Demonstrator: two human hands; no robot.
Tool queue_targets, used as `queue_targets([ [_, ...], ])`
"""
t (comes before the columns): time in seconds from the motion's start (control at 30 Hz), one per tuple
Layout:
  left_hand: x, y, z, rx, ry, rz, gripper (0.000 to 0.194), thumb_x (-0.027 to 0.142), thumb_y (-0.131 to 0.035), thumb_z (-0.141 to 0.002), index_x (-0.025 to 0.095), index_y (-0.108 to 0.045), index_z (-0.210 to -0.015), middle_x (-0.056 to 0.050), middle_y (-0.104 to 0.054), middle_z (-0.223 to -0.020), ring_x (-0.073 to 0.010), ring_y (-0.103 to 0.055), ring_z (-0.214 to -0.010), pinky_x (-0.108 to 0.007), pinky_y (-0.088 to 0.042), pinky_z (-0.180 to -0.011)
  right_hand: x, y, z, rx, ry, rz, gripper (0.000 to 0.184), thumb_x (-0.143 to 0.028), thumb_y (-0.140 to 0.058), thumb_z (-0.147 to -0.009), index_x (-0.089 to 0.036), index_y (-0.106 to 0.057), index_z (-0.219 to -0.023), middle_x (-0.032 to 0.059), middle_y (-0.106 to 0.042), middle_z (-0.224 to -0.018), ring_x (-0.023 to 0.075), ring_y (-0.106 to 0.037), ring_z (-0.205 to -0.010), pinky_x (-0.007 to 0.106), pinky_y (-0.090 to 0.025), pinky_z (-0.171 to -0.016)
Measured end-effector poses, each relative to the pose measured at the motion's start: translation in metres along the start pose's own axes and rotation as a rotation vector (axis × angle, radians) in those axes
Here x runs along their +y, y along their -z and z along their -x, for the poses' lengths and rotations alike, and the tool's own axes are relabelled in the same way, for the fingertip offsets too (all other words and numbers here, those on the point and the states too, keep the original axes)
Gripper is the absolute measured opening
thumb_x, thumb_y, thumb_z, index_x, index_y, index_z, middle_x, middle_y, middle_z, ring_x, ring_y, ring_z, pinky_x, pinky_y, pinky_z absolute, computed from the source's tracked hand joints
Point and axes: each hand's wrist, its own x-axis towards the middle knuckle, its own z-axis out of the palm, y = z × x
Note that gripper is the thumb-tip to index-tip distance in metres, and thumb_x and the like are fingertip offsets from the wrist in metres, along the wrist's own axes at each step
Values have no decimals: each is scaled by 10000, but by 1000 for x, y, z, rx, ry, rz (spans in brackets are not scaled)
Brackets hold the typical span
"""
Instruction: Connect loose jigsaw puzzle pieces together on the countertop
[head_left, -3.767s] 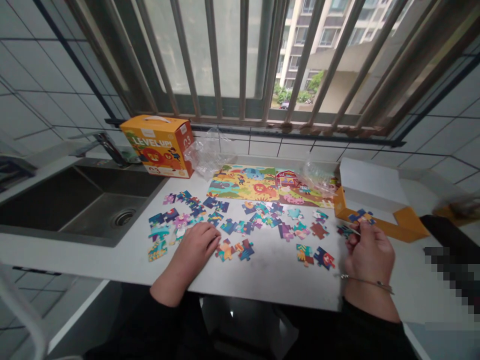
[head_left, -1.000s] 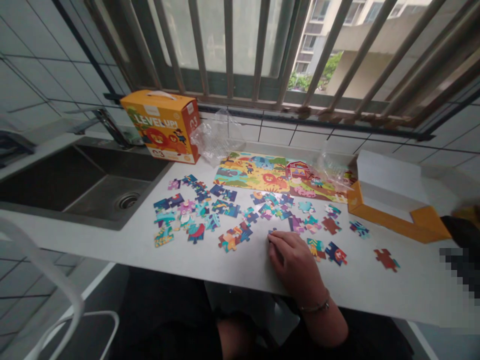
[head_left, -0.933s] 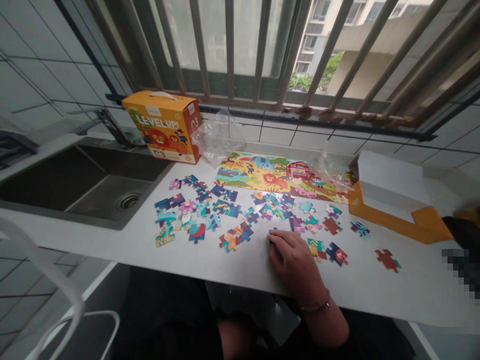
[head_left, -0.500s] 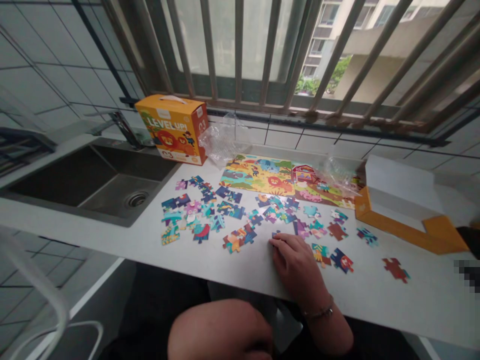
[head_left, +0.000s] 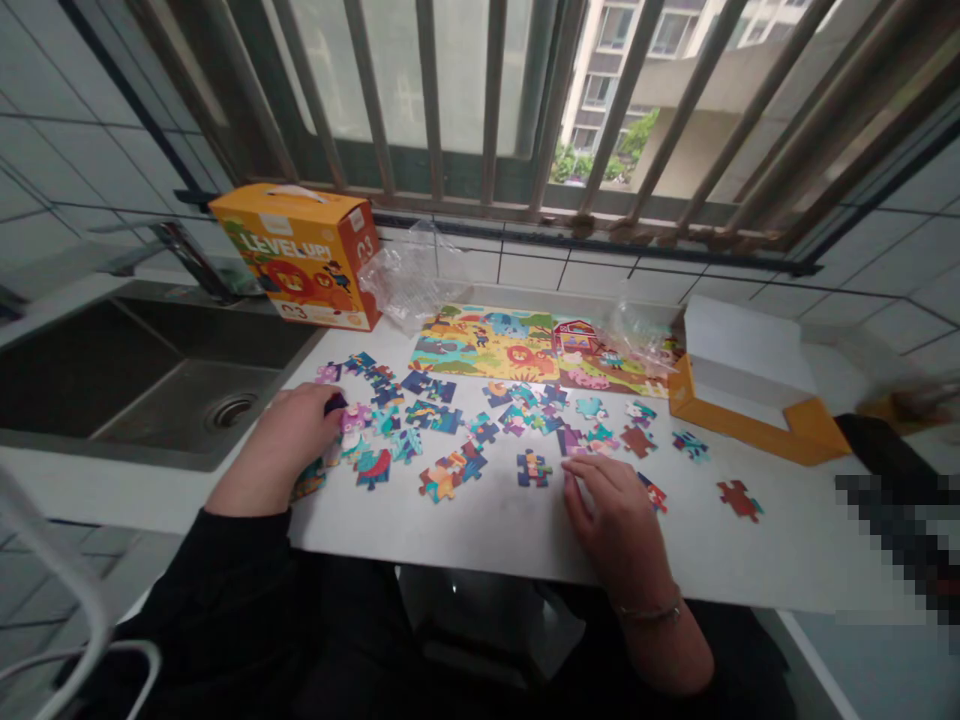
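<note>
Both my hands are working right of the sink [head_left: 142, 380], left hand [head_left: 289, 435] clamping a dark piece [head_left: 335, 403], right hand [head_left: 615, 515] lying open.

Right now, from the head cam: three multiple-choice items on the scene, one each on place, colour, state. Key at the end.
1. Where is the orange box?
A. On the counter, beside the tap
B. In the sink
C. On the floor

2. What colour is the lone piece at far right?
A. Green
B. White
C. Rust red

3. What is the right hand doing?
A. Lifting the orange box
B. Resting on the counter by the pieces
C. Reaching into the sink

1: A, it stands at the counter's back, right of the tap.
2: C, the piece reads rust red, apart from the others.
3: B, it lies on the counter, with no piece visible in it.
</note>
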Motion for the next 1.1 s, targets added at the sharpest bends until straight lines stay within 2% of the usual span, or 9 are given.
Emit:
queue_targets([
  [0.1, -12, -3, -6, -60, -2, -73, 507, 339, -658, -1001, 40, -698, -1408, -257, -734, -1374, -394, -682, -1237, -502, -514, -1119, 27, 22, 19, 6, -214, 218, 268, -343, -575, -1093, -165, -747, -1196, 174, -778, -1177, 356, -700, -1106, 530, -530, -1012],
  [0.2, -17, -2, -9, -4, 21, -61, 636, 354, -739, -970, 60, -631, -1522, -234, -701, -1438, -391, -641, -1288, -494, -506, -1124, 48, 36, 40, -26, -415, 396, 452, -496, -613, -1066, -113, -730, -1276, 245, -744, -1206, 416, -674, -1143, 557, -523, -996],
  [0.37, 1, 11, 1, 103, 42, 77, 379, 311, -649, -978, 163, -758, -1310, -68, -743, -1118, -266, -678, -1029, -323, -524, -916, 59, 40, 52, -109, -465, 336, 510, -603, -578, -1051, -153, -736, -1232, 212, -744, -1172, 397, -672, -1126, 544, -517, -1025],
  [0.53, 54, 25, 33, 249, 83, 426, 366, 495, -697, -945, 214, -779, -1166, -9, -740, -949, -219, -660, -838, -284, -469, -733, 64, 43, 47, -83, -564, 206, 539, -707, -606, -953, -195, -688, -1099, 180, -749, -1075, 368, -698, -1032, 510, -547, -958],
  [0.6, 88, 22, 52, 172, 82, 649, 378, 555, -729, -908, 231, -764, -1100, 18, -679, -756, -203, -621, -672, -282, -429, -620, 62, 46, 46, -85, -665, 159, 560, -739, -663, -876, -221, -648, -1090, 153, -757, -1019, 344, -715, -930, 458, -553, -831],
  [0.7, 141, 6, 81, -131, -37, 989, 368, 523, -823, -841, 245, -666, -1023, 18, -737, -781, -192, -672, -631, -280, -485, -601, 49, 52, 42, -66, -760, 128, 556, -718, -665, -864, -242, -615, -1147, 114, -773, -971, 316, -730, -823, 396, -511, -707],
  [0.8, 179, -13, 103, -304, -145, 1117, 289, 437, -807, -876, 245, -593, -910, -2, -776, -819, -207, -761, -725, -292, -552, -678, 23, 51, 34, -61, -686, -1, 500, -657, -598, -959, -243, -633, -1237, 81, -775, -953, 279, -737, -796, 370, -518, -700],
  [0.97, 187, -33, 108, -263, -49, 1418, 335, 481, -819, -892, 237, -594, -943, -22, -786, -900, -229, -811, -842, -340, -646, -765, -26, 24, 13, -328, -456, -565, 524, -565, -704, -1016, -253, -581, -1418, 24, -787, -928, 221, -758, -800, 326, -585, -720],
  [1.1, 179, -42, 103, -145, -1, 1494, 377, 531, -847, -891, 226, -637, -965, -30, -791, -863, -222, -805, -820, -359, -669, -800, -44, -3, -3, -439, -278, -573, 249, -464, -780, -1001, -256, -699, -1112, 6, -775, -857, 189, -719, -689, 303, -561, -633],
])
